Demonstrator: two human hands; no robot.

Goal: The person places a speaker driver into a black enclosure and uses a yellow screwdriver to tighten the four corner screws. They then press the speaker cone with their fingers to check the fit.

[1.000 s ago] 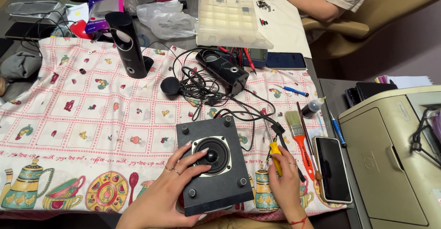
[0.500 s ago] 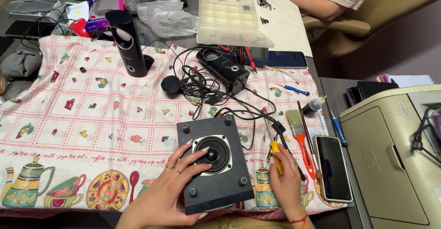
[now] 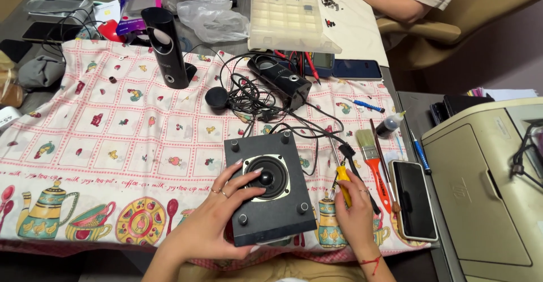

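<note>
Head view: left hand (image 3: pixel 218 211) lies spread on the black speaker box (image 3: pixel 270 187) on the desk; right hand (image 3: pixel 353 208) grips a yellow-handled screwdriver (image 3: pixel 341 174) beside it. Corner screws look untouched.

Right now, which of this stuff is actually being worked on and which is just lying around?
In use:
speaker box under the left hand
yellow screwdriver in the right hand

Lying about:
orange brush
phone
tall black speaker
parts organiser
printer
</note>
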